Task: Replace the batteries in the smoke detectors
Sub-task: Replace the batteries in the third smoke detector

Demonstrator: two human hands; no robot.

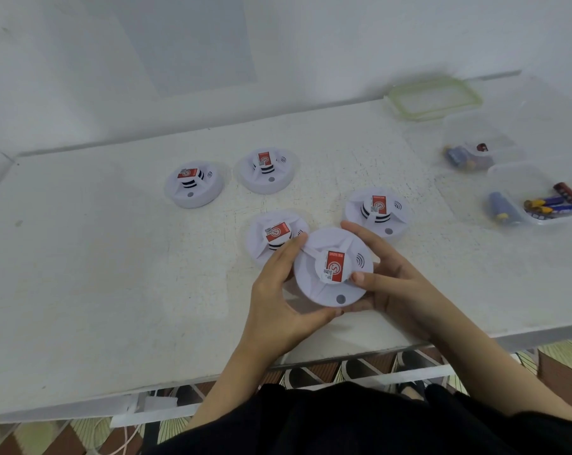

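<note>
The detector [317, 290] at 6 o'clock bore a red label [336, 266] with a circled S (small print too blurred).

Nearest smoke detector [312, 289]: white plastic shell, smooth, matt. Its label [335, 266]: red and white, paper-like, faint sheen.
Painted tabletop [114, 257]: white, matt, scuffed and speckled.
Clear tub [507, 172]: plastic, smooth, lightly glossy.
Separate lid [406, 108]: clear plastic, pale green rim.
Loose batteries [543, 205]: glossy coloured wrappers.
Black garment [343, 421]: cloth, matt.

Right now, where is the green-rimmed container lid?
In the head view, the green-rimmed lid lies at the far right of the table, near the wall, just behind the farther clear battery tub.
</note>
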